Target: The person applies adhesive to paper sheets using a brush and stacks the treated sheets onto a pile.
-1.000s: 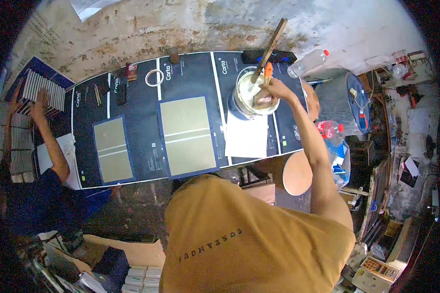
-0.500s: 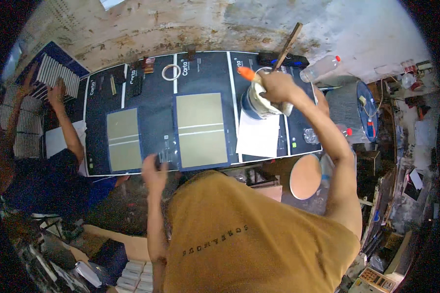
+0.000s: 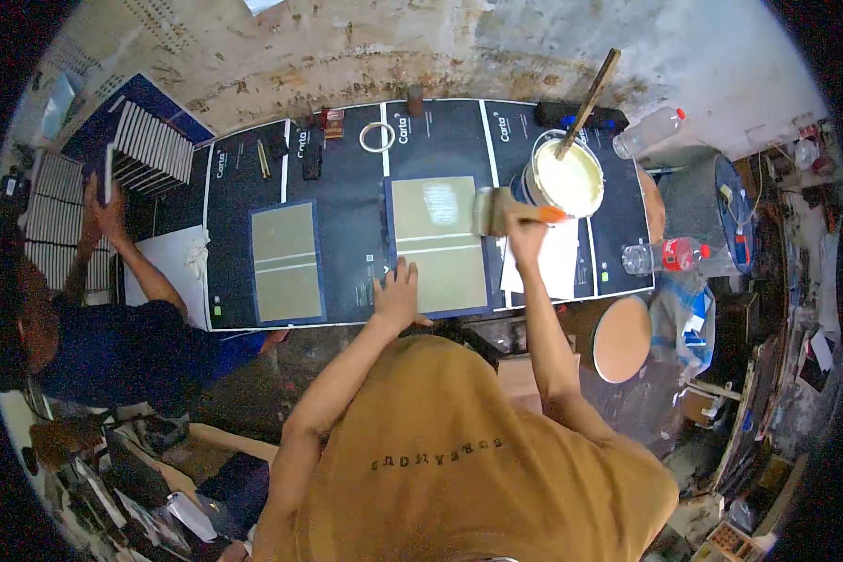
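My right hand is closed around a wide brush with an orange handle end, its bristles by the right edge of a beige board cover. A wet white patch shows on the cover's upper panel. The cover has a dark blue border and pale strips across its middle. My left hand lies with fingers spread on its lower left edge. To the left is a second, similar cover. Behind my right hand stands a tub of creamy white paste, a wooden stick standing in it.
White paper lies below the tub. A tape ring sits near the table's back edge. Plastic bottles and a round tan disc are at the right. At the left, another person's hands handle stacked white blocks.
My right hand has come from the tub to the cover with the brush. A white patch now shows there. My left hand has moved right onto the cover. The view has shifted.
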`<control>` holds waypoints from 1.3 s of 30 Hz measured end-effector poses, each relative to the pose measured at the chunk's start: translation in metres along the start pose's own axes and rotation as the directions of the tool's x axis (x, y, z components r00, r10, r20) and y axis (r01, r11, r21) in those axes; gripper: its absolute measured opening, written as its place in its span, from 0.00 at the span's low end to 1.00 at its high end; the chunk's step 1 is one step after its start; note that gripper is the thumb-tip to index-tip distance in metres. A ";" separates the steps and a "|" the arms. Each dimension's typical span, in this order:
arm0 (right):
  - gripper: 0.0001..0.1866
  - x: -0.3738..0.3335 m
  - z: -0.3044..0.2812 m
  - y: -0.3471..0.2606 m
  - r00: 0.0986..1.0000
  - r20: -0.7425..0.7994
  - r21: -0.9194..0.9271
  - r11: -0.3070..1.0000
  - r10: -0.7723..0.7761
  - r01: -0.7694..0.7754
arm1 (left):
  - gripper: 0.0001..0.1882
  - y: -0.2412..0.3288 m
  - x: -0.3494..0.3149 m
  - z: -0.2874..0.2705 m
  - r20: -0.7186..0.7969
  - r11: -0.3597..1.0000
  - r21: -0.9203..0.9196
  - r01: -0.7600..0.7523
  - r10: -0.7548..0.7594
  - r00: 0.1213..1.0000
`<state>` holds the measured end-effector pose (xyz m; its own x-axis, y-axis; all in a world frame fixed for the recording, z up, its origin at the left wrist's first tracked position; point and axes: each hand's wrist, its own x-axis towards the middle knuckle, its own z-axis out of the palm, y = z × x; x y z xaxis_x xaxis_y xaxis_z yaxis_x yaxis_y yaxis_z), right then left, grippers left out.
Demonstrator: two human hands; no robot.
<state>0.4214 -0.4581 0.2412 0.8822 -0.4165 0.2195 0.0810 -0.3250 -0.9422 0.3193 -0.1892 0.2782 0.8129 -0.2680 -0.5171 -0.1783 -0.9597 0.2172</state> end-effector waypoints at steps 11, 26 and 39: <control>0.18 -0.131 0.035 -0.065 0.986 0.094 -0.347 0.933 0.137 -0.096 | 0.70 -0.034 -0.001 0.028 -0.238 0.985 0.024 -0.169 0.170 0.956; 0.14 -0.166 0.007 -0.043 0.998 0.058 -0.625 0.779 -0.004 0.039 | 0.68 -0.038 -0.003 0.022 -0.222 0.981 -0.057 -0.185 0.168 0.960; 0.07 -0.101 -0.016 -0.039 0.968 0.240 -0.444 0.878 -0.077 0.180 | 0.66 -0.038 -0.010 0.051 -0.307 0.993 -0.094 -0.069 0.037 0.951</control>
<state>0.3216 -0.4167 0.2597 0.9588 -0.1740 0.2244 0.0241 -0.7375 -0.6749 0.2894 -0.1541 0.2330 0.9365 -0.2646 -0.2299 -0.1810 -0.9267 0.3294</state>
